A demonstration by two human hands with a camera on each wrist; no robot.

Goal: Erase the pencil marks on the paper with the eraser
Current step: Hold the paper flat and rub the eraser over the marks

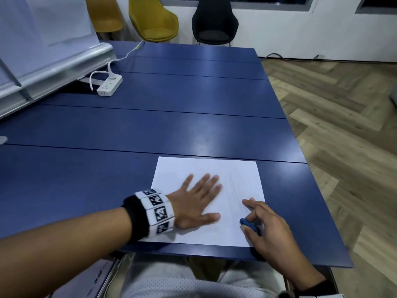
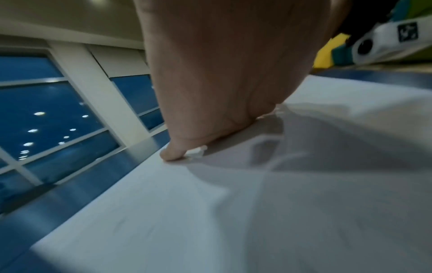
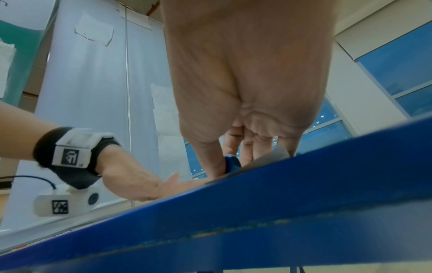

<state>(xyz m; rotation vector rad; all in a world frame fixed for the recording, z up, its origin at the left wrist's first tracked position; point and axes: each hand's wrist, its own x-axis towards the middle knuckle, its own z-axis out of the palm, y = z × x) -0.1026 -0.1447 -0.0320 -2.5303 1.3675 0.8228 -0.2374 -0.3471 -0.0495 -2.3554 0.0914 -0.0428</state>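
Note:
A white sheet of paper (image 1: 214, 168) lies near the front edge of the blue table (image 1: 171, 93), with faint pencil lines on its right half. My left hand (image 1: 197, 198) lies flat on the sheet's left half, fingers spread and straight, pressing it down. My right hand (image 1: 253, 220) is at the sheet's lower right corner and pinches a small blue eraser (image 1: 249, 224) between thumb and fingers, low over the paper. In the right wrist view the blue eraser (image 3: 232, 163) shows between thumb and fingers. The left wrist view shows my left palm (image 2: 210, 92) on the paper (image 2: 210, 212).
A white power strip (image 1: 109, 85) with a cable sits at the table's far left beside a leaning whiteboard (image 1: 43, 50). Yellow chairs (image 1: 153, 18) and a black chair (image 1: 214, 20) stand behind the table. Wooden floor (image 1: 343, 125) lies to the right of the table edge.

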